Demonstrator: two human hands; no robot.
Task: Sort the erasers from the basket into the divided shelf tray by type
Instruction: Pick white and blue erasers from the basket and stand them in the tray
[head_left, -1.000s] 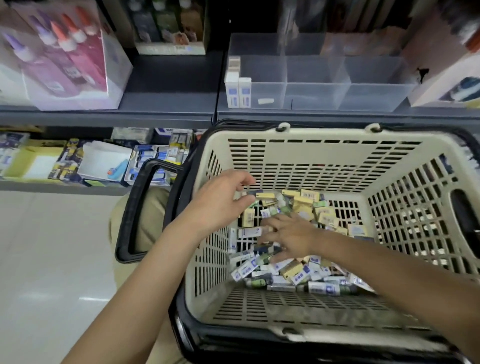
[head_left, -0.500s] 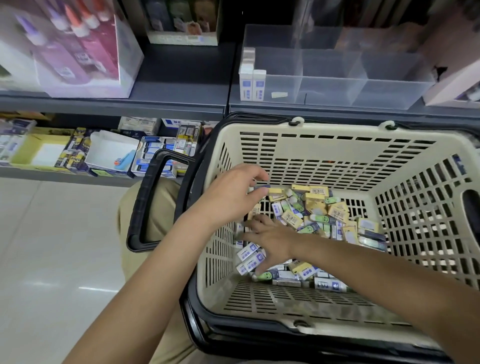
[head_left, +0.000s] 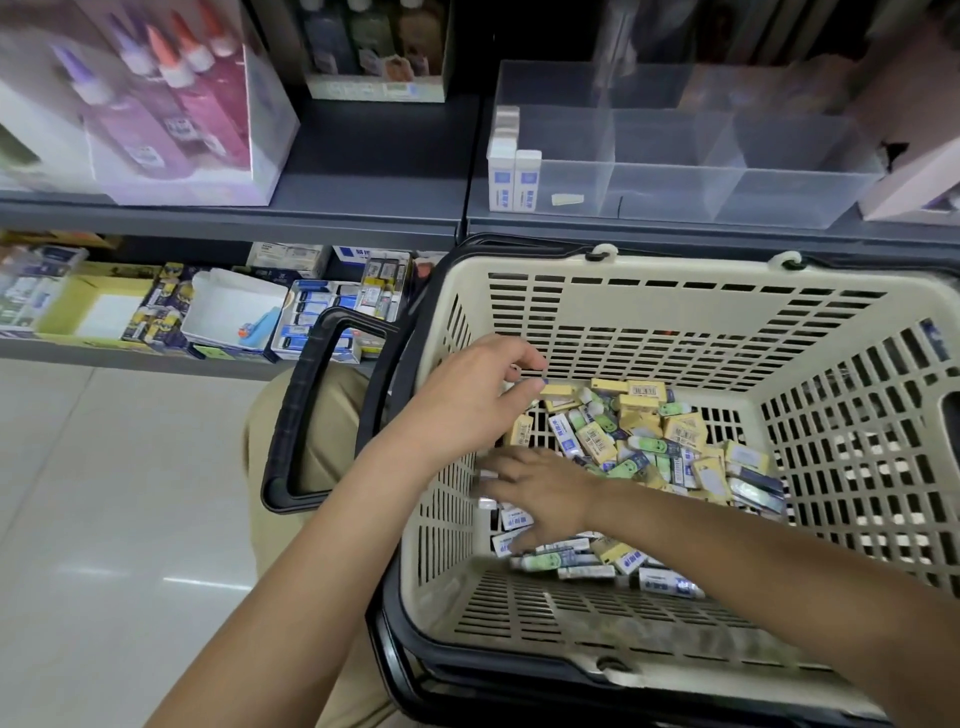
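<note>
Right hand (head_left: 540, 493) slides left across eraser pile (head_left: 649, 431) in basket (head_left: 675, 322), fingers spread flat, gripping nothing. Left hand (head_left: 467, 410) still hovers, curled; hold unclear. Tray (head_left: 675, 171) holds few white erasers (head_left: 514, 176); sorting barely started.

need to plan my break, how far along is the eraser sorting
Done: a few white-and-blue erasers stand in the left compartment of the divided tray; the others look empty. In hand: the left hand and right hand are down in the basket among the eraser pile, grip unclear. Left: nearly the whole mixed pile.
</note>
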